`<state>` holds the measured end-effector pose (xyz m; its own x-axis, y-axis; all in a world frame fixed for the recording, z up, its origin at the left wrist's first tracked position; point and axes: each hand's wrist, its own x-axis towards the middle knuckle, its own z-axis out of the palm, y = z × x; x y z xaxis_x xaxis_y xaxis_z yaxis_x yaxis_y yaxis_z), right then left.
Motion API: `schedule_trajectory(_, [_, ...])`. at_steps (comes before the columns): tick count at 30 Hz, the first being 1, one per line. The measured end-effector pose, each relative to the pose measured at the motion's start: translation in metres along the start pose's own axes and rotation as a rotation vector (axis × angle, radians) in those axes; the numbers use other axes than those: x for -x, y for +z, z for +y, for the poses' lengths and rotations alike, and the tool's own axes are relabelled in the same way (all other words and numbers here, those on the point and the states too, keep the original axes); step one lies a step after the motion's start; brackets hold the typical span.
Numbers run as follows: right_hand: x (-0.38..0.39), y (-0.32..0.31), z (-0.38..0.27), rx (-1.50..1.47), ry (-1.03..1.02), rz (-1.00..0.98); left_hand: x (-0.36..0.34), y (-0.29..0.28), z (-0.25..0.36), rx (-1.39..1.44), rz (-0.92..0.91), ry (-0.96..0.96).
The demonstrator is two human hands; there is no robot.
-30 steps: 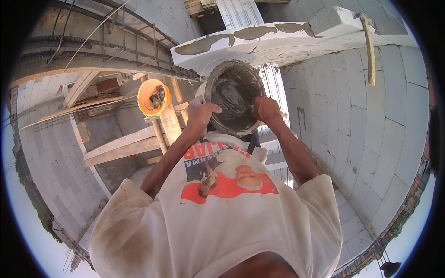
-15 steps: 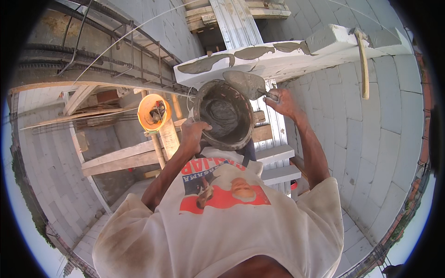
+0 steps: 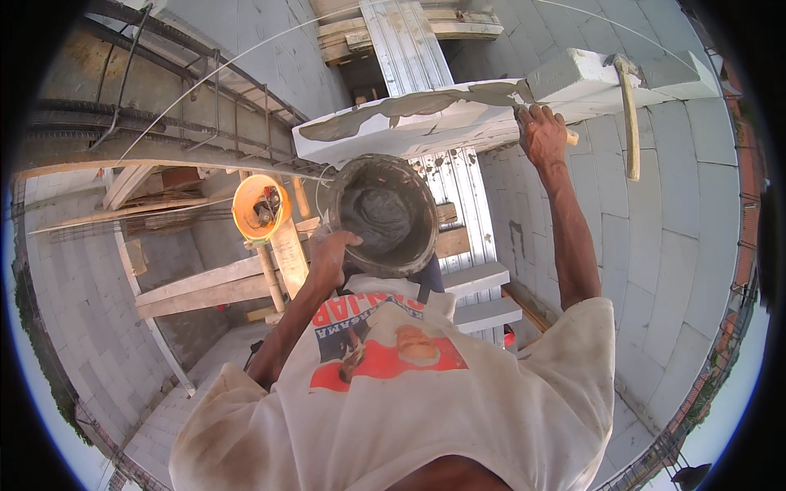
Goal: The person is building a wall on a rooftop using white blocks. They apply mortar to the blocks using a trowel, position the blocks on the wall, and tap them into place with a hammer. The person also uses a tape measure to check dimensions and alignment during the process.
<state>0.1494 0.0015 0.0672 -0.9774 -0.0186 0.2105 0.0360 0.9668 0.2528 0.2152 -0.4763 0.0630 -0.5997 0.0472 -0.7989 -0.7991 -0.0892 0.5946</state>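
Note:
My left hand (image 3: 332, 255) grips the rim of a dark bucket (image 3: 423, 245) with wet grey mortar (image 3: 372, 213) in it, low in front of my chest. Up and to the right, my right hand (image 3: 542, 139) is closed on a wooden-handled trowel (image 3: 571, 137) at the top of a white block wall (image 3: 438, 135), its blade mostly hidden. A band of grey mortar (image 3: 409, 104) lies along the blocks. Just right of that hand a hammer (image 3: 630, 123) hangs head-up over a block (image 3: 573, 75).
An orange bucket (image 3: 246, 214) with tools stands on wooden planks (image 3: 289, 254) at left. Rebar cages (image 3: 155, 119) run along the upper left. Metal decking (image 3: 405, 49) and stacked timber (image 3: 344, 33) lie beyond the wall. Loose blocks (image 3: 483, 315) sit below, beside a block wall (image 3: 671, 262) at right.
My right hand has left the bucket with the trowel and risen to the block top. The bucket in my left hand has sunk slightly. The mortar patches on the wall now look more joined.

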Motion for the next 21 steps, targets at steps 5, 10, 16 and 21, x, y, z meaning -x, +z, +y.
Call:
schedule_trajectory(5, [0.038, -0.018, -0.008, -0.285, 0.256, -0.059, -0.015, -0.005, -0.012, -0.190, -0.026, 0.088])
schedule_trajectory(10, [0.028, -0.038, -0.081, -0.445, 0.242, -0.321, -0.033, -0.018, -0.037, -0.324, -0.178, 0.329])
schedule_trajectory(16, [0.015, -0.032, -0.082, -0.323, 0.260, -0.319, -0.008, 0.017, -0.002, -0.098, -0.016, -0.014])
schedule_trajectory(21, [0.022, 0.018, 0.001, -0.231, 0.371, -0.189, 0.004, 0.023, 0.008, -0.087, -0.079, 0.021])
